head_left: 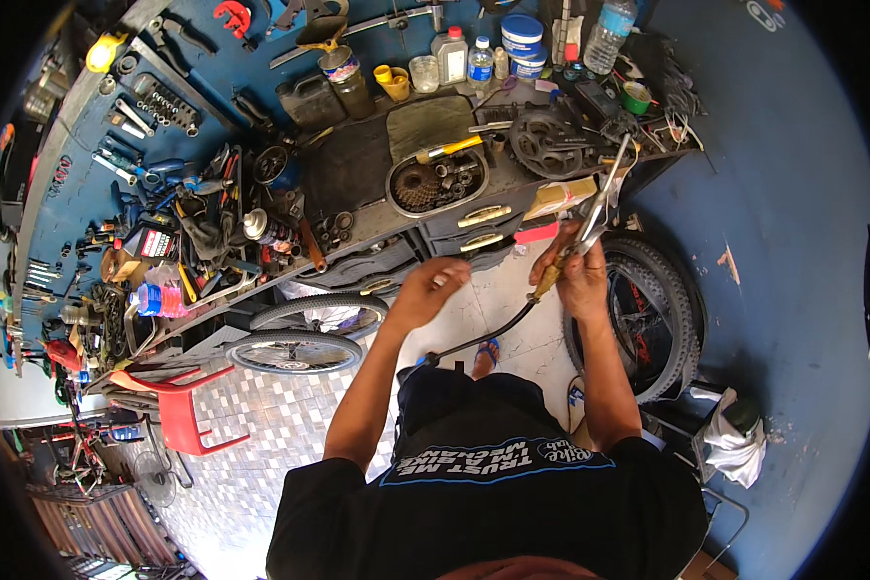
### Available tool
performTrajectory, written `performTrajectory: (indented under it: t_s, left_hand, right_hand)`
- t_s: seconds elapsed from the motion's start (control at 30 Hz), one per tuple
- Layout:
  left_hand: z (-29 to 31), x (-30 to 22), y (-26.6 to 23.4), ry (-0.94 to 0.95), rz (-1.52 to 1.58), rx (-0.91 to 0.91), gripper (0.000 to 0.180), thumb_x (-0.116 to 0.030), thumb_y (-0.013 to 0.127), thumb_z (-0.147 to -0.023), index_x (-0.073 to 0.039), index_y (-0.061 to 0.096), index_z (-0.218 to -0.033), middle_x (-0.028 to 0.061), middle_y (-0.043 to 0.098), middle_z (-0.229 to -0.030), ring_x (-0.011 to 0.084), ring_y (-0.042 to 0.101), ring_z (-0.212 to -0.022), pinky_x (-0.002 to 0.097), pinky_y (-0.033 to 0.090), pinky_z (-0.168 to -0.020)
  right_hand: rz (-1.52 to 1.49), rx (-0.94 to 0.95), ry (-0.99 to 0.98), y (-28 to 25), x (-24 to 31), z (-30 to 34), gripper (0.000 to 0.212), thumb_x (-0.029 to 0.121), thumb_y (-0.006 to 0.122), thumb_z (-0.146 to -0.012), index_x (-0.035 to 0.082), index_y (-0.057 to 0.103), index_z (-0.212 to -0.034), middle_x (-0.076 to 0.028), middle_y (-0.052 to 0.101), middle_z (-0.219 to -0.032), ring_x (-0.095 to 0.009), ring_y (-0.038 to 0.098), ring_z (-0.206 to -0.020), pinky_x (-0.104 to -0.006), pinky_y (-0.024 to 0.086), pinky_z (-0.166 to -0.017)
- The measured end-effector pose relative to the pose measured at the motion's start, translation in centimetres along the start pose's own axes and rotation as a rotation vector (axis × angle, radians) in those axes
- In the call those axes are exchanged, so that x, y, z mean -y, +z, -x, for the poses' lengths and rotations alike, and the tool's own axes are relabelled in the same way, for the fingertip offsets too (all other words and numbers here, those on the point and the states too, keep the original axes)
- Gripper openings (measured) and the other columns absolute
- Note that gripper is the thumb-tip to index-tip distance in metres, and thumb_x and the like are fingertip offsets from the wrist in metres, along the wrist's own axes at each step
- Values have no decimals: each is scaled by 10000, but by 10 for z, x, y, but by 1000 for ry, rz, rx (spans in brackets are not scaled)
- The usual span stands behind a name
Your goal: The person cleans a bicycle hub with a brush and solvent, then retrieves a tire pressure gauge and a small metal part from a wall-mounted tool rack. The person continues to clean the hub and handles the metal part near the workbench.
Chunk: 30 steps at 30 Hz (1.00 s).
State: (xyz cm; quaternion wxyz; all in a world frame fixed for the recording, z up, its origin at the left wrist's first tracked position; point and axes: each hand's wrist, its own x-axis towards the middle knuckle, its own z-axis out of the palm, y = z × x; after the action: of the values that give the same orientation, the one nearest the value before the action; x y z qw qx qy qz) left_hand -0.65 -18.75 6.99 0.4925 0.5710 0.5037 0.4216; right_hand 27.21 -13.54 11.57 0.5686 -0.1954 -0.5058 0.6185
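My right hand [584, 287] is closed around a blow gun [548, 281] with a brass-coloured body and a long silver nozzle tilted up to the right. A black hose [498, 338] runs from its lower end toward my legs. The fingers cover part of the gun's body. My left hand [427, 293] hovers in front of the bench drawers, holding nothing, its fingers loosely bent and apart. Beyond the hands, a metal tray [393, 193] on the bench holds a bicycle cassette [418, 187] and small metal parts. A yellow-handled brush [451, 149] rests across its far rim.
The cluttered workbench [343, 155] carries a chainring crankset [541, 143], bottles and tubs. Bicycle wheels [295, 352] lean below at left, and more tyres [681, 333] stand at right against the blue wall. A red chair [179, 416] is at lower left.
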Motion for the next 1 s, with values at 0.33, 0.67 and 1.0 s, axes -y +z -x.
performTrajectory:
  t_s: [0.33, 0.67, 1.0]
  left_hand:
    - [-82, 19, -47, -114, -215, -312, 207, -187, 759, -1021, -41, 781, -1166, 70, 776, -1062, 133, 702, -868, 297, 570, -761]
    - [-157, 33, -8, 190, -908, -458, 111, -175, 835, -850, -121, 812, -944, 98, 669, -958, 370, 633, -1003, 486, 548, -870]
    - [-216, 49, 34, -10, -1268, -487, 145, -198, 825, -782, -109, 773, -884, 105, 627, -996, 341, 580, -1008, 476, 495, -869]
  right_hand:
    - [85, -87, 49, -65, -9, -79, 520, 496, 600, -1086, 41, 541, -1329, -65, 579, -828, -96, 507, -569, -227, 384, -489]
    - [88, 4, 215, -91, -35, -126, 630, 601, 571, -1057, 2, 546, -1250, -13, 506, -720, -77, 456, -561, -243, 367, -498]
    - [0, 330, 398, -139, -57, -189, 632, 604, 662, -1009, 12, 572, -1210, 33, 487, -720, -54, 438, -573, -239, 371, -546]
